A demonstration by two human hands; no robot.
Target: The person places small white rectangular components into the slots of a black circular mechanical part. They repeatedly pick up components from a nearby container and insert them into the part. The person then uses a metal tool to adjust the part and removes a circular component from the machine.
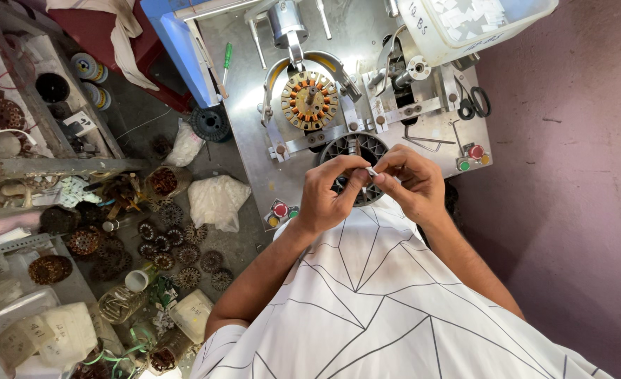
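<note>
White cloth with thin black lines, worn by the person, is filling the foreground, and both forearms are reaching out of it toward a metal winding bench (254, 140). Left hand (328, 196) and right hand (412, 184) are meeting fingertip to fingertip, and together they are pinching a small pale strip (371, 170), probably an insulating slip, though it is too small to name with certainty. Thumb and forefinger of each hand are closing on opposite ends of the strip, a grip that appears suited to keeping it taut and straight. Directly beneath the fingers a dark slotted stator core (354, 151) is lying flat on the bench, its slots facing up, so the strip is hovering just above them. Beyond the fingertips a second stator with copper windings (309, 100) is sitting in a curved clamp, seemingly held for machine work. To the right of the right hand, black-handled scissors (473, 104) are resting near red and green push buttons (473, 156). Well to the left of the left hand, loose wound stators (163, 242) and a white plastic bag (215, 200) are lying on the floor.
</note>
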